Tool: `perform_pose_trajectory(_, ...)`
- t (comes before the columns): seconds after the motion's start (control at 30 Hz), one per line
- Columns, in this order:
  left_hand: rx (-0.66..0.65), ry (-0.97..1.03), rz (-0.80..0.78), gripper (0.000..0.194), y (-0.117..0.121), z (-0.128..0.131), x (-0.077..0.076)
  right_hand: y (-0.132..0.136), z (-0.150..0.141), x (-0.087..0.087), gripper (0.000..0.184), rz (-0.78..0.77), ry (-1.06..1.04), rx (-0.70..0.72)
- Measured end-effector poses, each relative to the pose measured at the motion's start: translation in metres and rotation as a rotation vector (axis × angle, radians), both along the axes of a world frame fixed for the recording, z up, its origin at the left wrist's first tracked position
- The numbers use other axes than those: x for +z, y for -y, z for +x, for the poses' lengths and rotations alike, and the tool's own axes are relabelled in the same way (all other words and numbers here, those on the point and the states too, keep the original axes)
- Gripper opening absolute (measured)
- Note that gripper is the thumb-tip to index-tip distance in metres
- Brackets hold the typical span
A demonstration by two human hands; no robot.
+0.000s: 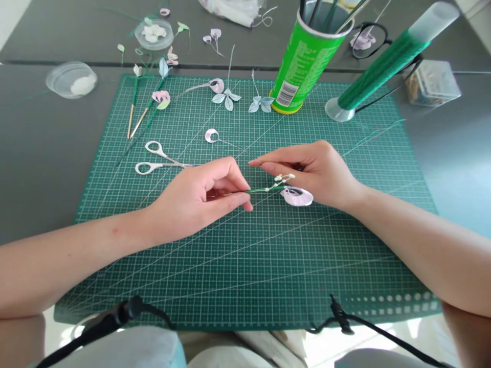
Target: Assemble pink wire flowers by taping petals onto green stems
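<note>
My left hand (pixel 215 191) pinches a thin green flower stem (pixel 255 191) between thumb and fingers. Small white buds (pixel 283 179) and a pale pink petal loop (pixel 297 197) sit at the stem's right end. Just beyond them is my right hand (pixel 307 166), its thumb and forefinger drawn together and pointing left; whatever they may hold is too small to make out. Scissors with white handles (pixel 153 158) lie left of my left hand, which partly hides their blades. Above the hands, a loose pink petal on a wire (pixel 211 135) rests on the green cutting mat (pixel 245 266).
A green can with tools (pixel 307 61) stands at the mat's back edge, beside a tall green tube (pixel 383 71) and a clear box (pixel 432 84). Flower stems (pixel 134 102), blue flowers (pixel 227 97) and clear dishes (pixel 72 81) lie at the back left. Black straps (pixel 118 312) hang in front.
</note>
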State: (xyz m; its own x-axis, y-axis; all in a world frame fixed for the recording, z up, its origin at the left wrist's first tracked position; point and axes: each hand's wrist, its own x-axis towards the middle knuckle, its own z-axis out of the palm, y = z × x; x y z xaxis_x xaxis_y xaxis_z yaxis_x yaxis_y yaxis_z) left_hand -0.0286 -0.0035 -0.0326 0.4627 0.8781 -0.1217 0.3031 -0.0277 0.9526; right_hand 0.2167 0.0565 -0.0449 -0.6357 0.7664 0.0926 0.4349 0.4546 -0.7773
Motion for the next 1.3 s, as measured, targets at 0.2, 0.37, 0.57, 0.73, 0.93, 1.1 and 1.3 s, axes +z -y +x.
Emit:
perform_pose_trajectory(0.2, 0.170, 0.032, 0.075, 0.013, 0.000, 0.000, 0.000, -0.003, 0.001, -0.004, 0.029, -0.037, -0.057, 0.069)
perform_pose_trajectory(0.37, 0.285, -0.019, 0.109, 0.013, 0.000, 0.000, 0.001, -0.003, 0.001, -0.002, 0.024, 0.026, 0.018, 0.216)
perform_pose_trajectory(0.57, 0.308, -0.067, 0.094, 0.015, -0.004, -0.001, -0.001, -0.002, 0.002, -0.001, 0.022, 0.082, 0.022, 0.361)
perform_pose_trajectory(0.73, 0.303, -0.054, 0.051, 0.015, -0.008, 0.000, -0.003, 0.003, 0.001, -0.001, 0.021, 0.095, -0.008, 0.441)
perform_pose_trajectory(0.93, 0.299, -0.048, -0.017, 0.019, -0.010, -0.003, -0.006, 0.004, 0.003, 0.000, 0.020, 0.124, -0.002, 0.451)
perform_pose_trajectory(1.1, 0.288, -0.021, 0.011, 0.017, -0.011, -0.002, -0.007, 0.004, 0.004, -0.001, 0.020, 0.130, 0.016, 0.440)
perform_pose_trajectory(1.3, 0.271, -0.143, 0.087, 0.020, -0.013, -0.003, -0.009, 0.013, 0.000, 0.007, 0.019, 0.059, -0.063, 0.500)
